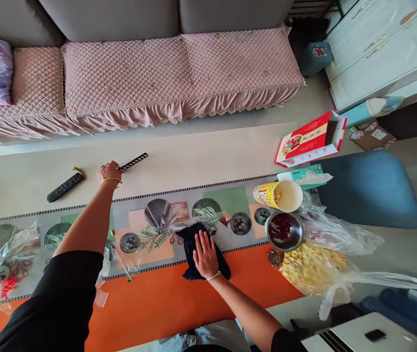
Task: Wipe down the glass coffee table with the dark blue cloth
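Observation:
My left hand reaches to the far side of the table, its fingers closed on one end of a narrow black strip with white slanted marks. What the strip is I cannot tell. Beside that hand, on the left, lies a black remote control. My right hand rests flat, fingers stretched out, on a crumpled dark cloth near the front of the table. Under the cloth is the patterned table runner and the orange table surface.
At right stand a popcorn bucket, a metal bowl of dark red bits, a bag of yellow snacks and a red box. Plastic wrap lies left. Behind is a pink-covered sofa; a blue chair stands right.

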A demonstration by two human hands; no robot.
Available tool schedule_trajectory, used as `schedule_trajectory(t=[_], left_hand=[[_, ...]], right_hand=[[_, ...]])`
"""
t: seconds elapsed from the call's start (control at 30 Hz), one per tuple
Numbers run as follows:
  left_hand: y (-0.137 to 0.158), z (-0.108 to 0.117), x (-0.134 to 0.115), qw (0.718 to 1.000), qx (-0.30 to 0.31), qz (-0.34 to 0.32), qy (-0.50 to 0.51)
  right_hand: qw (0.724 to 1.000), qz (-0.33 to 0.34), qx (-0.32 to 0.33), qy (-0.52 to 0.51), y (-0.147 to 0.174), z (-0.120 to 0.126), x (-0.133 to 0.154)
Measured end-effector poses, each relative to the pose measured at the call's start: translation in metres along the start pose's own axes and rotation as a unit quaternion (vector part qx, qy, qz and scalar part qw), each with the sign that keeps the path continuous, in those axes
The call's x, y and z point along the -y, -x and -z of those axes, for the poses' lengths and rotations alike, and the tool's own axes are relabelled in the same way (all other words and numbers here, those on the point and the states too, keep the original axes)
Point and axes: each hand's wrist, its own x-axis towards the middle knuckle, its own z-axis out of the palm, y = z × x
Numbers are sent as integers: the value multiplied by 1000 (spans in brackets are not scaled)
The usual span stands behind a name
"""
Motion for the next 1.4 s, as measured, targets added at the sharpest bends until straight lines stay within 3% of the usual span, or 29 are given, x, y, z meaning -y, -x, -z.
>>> schedule_trajectory(t=[0.1, 0.2, 0.3, 0.47, 0.6, 0.7, 0.8, 0.93, 1.03, 1.2, 1.3, 1.4], left_hand=[[3, 2, -6, 998, 29, 28, -40], [25, -4, -32, 999, 35, -17, -23], [64, -22, -87, 996, 47, -60, 35], [138, -61, -210, 968, 137, -192, 90], [173, -85, -293, 947, 169, -253, 102], [186, -95, -329, 944, 176, -260, 98], [195, -98, -341, 947, 177, -251, 90], [209, -95, -328, 950, 165, -247, 91], [223, -88, -294, 955, 142, -229, 124], [270, -85, -187, 957, 81, -161, 228], [317, -98, -109, 948, 81, -91, 293], [372, -121, -47, 943, 62, -27, 326]], right_hand=[[999, 26, 13, -21, 17, -11, 14], [998, 63, 18, -23, 24, -15, 24], [994, 102, 17, -20, 28, -18, 30], [993, 119, 8, -23, 30, -21, 35], [993, 114, 2, -36, 30, -21, 35], [993, 109, 3, -45, 30, -20, 36], [993, 111, 2, -49, 29, -18, 35], [990, 129, 5, -63, 29, -15, 35], [986, 150, 20, -73, 48, -13, 32], [989, 126, 57, -50, 130, -14, 1], [998, 51, 38, -13, 178, -12, -36], [998, -54, -12, 44, 194, -7, -69]])
